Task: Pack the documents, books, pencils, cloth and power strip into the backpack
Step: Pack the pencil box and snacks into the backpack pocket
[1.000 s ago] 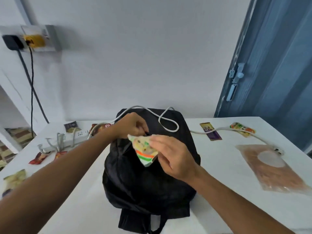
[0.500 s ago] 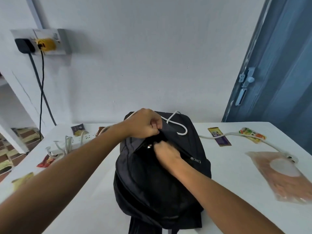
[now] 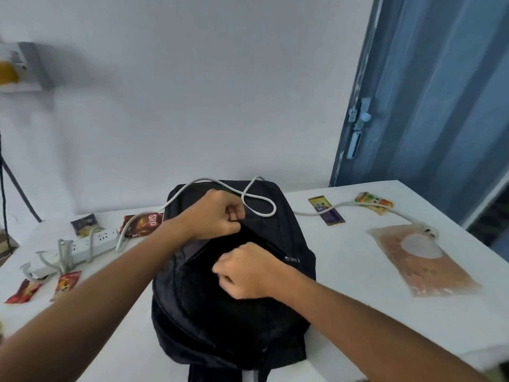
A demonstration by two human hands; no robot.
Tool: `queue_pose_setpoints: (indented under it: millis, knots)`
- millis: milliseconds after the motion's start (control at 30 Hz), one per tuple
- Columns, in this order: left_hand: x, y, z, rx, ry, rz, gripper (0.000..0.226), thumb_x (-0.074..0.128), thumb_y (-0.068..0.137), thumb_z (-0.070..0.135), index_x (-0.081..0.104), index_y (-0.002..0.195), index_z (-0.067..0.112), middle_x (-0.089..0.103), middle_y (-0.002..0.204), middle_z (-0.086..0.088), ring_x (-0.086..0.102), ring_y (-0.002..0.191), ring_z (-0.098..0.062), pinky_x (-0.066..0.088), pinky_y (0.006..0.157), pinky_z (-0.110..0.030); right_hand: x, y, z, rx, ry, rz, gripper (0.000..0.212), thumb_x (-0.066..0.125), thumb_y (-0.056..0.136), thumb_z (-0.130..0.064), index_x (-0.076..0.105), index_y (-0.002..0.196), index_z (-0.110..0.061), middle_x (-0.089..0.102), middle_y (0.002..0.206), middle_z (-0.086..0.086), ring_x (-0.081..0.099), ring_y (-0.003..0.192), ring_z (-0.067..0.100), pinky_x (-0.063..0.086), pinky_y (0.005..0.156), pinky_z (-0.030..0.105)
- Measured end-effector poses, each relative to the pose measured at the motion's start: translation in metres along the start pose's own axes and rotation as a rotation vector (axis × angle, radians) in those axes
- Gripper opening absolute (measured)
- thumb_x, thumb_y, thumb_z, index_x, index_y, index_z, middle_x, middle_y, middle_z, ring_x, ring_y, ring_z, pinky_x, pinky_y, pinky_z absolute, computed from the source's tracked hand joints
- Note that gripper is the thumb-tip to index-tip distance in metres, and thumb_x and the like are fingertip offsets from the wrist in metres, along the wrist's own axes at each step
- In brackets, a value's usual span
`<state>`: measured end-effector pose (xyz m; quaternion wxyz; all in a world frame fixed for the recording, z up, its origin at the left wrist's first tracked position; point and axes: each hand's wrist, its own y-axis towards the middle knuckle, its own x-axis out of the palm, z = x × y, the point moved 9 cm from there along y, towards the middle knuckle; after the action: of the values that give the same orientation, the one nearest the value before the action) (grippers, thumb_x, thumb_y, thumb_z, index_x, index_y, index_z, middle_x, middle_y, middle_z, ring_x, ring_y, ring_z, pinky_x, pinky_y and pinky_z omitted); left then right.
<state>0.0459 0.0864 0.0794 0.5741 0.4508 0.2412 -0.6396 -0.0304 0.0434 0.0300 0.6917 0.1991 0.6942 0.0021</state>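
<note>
Since 1.0 s ago the colourful packet has gone from the right hand (image 3: 248, 271); that hand now sits at the open pocket of the backpack (image 3: 234, 304), fingers curled at the near edge of the opening, cannot tell if they pinch fabric or anything else. Left hand (image 3: 217, 216) stays at the far edge of the opening, fingers curled, pinching the black fabric and holding it up. Zipper pull (image 3: 292, 259) lies just right of the right hand.

Backpack lies flat on the white table (image 3: 344, 312), centre, straps toward the near edge. White cable (image 3: 259, 209) loops over the far part of the bag and runs right to a plug (image 3: 428, 230) resting on the far end of a brown pouch (image 3: 421, 260). Power strip (image 3: 80, 248) lies left of the bag on the table, its cord bundled over it.

Snack packets lie scattered: a red one (image 3: 143, 223) touching the bag's far-left side, a dark one (image 3: 84, 223) beyond the strip, two small red ones (image 3: 66, 282) near-left, a purple bar (image 3: 326, 210) and an orange packet (image 3: 374, 201) far right, both under the cable. Blue door (image 3: 429, 106) stands at right.
</note>
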Motion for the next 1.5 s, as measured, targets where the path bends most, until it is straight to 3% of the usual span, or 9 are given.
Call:
queue_pose_setpoints:
  millis: [133,267,500,733,867,1000,1200,1367,1500]
  knots:
    - [0.033,0.02,0.0,0.007,0.052,-0.134,0.017,0.064,0.065,0.015,0.057,0.061,0.03,0.059,0.062,0.013,0.055,0.062,0.005,0.038,0.06,-0.007,-0.063,-0.05,0.035,0.077,0.221,0.474,0.017,0.054,0.079,-0.013,0.07,0.075,-0.008,0.058,0.053,-0.002,0.049,0.045,0.014,0.039,0.045,0.026]
    - [0.067,0.036,-0.009,-0.016,0.112,-0.201,0.01,0.062,0.073,0.015,0.06,0.063,0.019,0.061,0.066,0.005,0.058,0.069,-0.012,0.043,0.066,-0.02,-0.088,-0.101,0.13,0.498,0.175,0.732,0.017,0.055,0.082,-0.011,0.071,0.083,-0.007,0.063,0.059,0.001,0.051,0.051,0.011,0.045,0.049,0.026]
    - [0.088,0.044,-0.034,-0.101,0.035,-0.21,0.016,0.068,0.078,0.014,0.062,0.064,0.021,0.06,0.063,0.007,0.053,0.063,-0.006,0.044,0.067,-0.024,0.015,-0.171,0.275,1.142,0.138,0.132,0.035,0.048,0.09,-0.015,0.06,0.124,-0.011,0.062,0.121,0.014,0.057,0.106,0.033,0.047,0.084,0.035]
    - [0.096,0.055,-0.05,-0.242,-0.07,-0.294,0.012,0.072,0.073,0.013,0.066,0.063,0.015,0.047,0.048,0.014,0.043,0.053,-0.001,0.037,0.059,-0.018,0.076,-0.161,0.294,1.101,-0.028,-0.253,0.052,0.03,0.1,-0.03,0.029,0.145,-0.004,0.022,0.155,0.014,0.015,0.143,0.036,0.022,0.114,0.047]
    - [0.102,0.06,-0.06,-0.314,-0.11,-0.32,0.024,0.072,0.071,0.01,0.061,0.053,0.022,0.049,0.044,0.017,0.043,0.05,0.001,0.036,0.06,-0.02,0.061,-0.158,0.275,1.142,-0.122,-0.118,0.034,0.038,0.096,-0.022,0.061,0.116,-0.005,0.06,0.124,0.012,0.049,0.121,0.031,0.038,0.098,0.034]
    - [0.105,0.061,-0.063,-0.353,-0.137,-0.307,0.028,0.069,0.07,0.009,0.065,0.048,0.026,0.058,0.049,0.02,0.051,0.059,0.002,0.039,0.067,-0.021,0.045,-0.153,0.255,1.079,-0.298,-0.145,0.02,0.046,0.088,-0.016,0.064,0.097,-0.014,0.068,0.1,0.007,0.061,0.094,0.027,0.035,0.079,0.032]
    - [0.106,0.061,-0.058,-0.38,-0.101,-0.284,0.034,0.068,0.071,0.011,0.062,0.043,0.03,0.056,0.047,0.02,0.051,0.064,-0.005,0.038,0.068,-0.023,0.056,-0.171,0.268,1.07,-0.206,-0.052,0.036,0.046,0.09,-0.029,0.052,0.123,-0.013,0.049,0.124,0.014,0.047,0.112,0.033,0.043,0.085,0.04]
    - [0.103,0.057,-0.056,-0.376,-0.057,-0.235,0.021,0.071,0.073,0.014,0.063,0.056,0.023,0.054,0.051,0.014,0.049,0.062,-0.007,0.039,0.066,-0.023,0.061,-0.169,0.258,1.068,-0.19,-0.062,0.03,0.043,0.089,-0.016,0.058,0.115,-0.011,0.058,0.116,0.012,0.051,0.107,0.031,0.041,0.083,0.034]
    - [0.101,0.052,-0.049,-0.339,-0.044,-0.198,0.02,0.072,0.074,0.014,0.062,0.059,0.021,0.05,0.053,0.011,0.047,0.059,-0.006,0.038,0.063,-0.02,0.019,-0.155,0.234,0.962,0.009,0.359,0.023,0.052,0.085,-0.013,0.064,0.103,-0.005,0.063,0.105,0.011,0.054,0.1,0.031,0.047,0.079,0.037]
